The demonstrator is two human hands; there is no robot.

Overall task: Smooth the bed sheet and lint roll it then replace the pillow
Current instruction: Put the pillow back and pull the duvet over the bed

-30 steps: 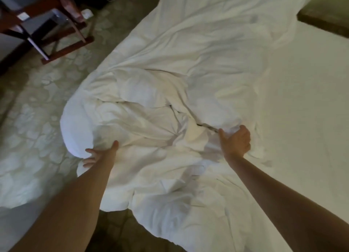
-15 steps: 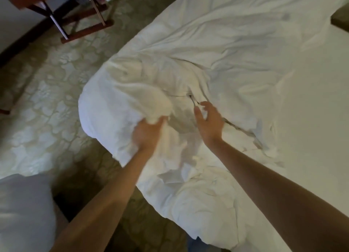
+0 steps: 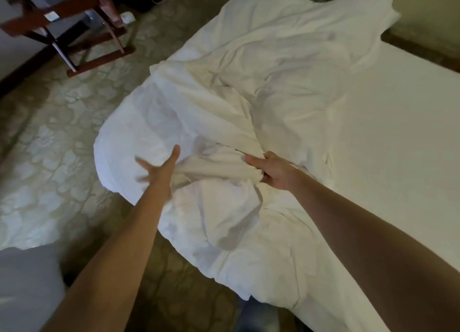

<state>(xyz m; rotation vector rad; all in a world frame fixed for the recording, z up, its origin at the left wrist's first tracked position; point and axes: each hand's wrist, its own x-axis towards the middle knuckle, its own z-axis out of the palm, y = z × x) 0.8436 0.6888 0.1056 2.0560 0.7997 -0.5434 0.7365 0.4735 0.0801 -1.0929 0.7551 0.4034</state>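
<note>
Sheet (image 3: pixel 273 82) rumpled on bed (image 3: pixel 398 145), patterned carpet (image 3: pixel 49 145), wooden stand (image 3: pixel 99 60)

Dim warm light, left hand (image 3: pixel 159 170) motion-blurred, edges warped

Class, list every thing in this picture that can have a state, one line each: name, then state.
bed sheet: crumpled, bunched, overhanging the edge of the mattress.
left hand: open, fingers spread, blurred, over the bed sheet.
right hand: grips a gathered fold of the bed sheet.
mattress: bare part flat and smooth.
folding rack: unfolded, standing on the carpet.
</note>
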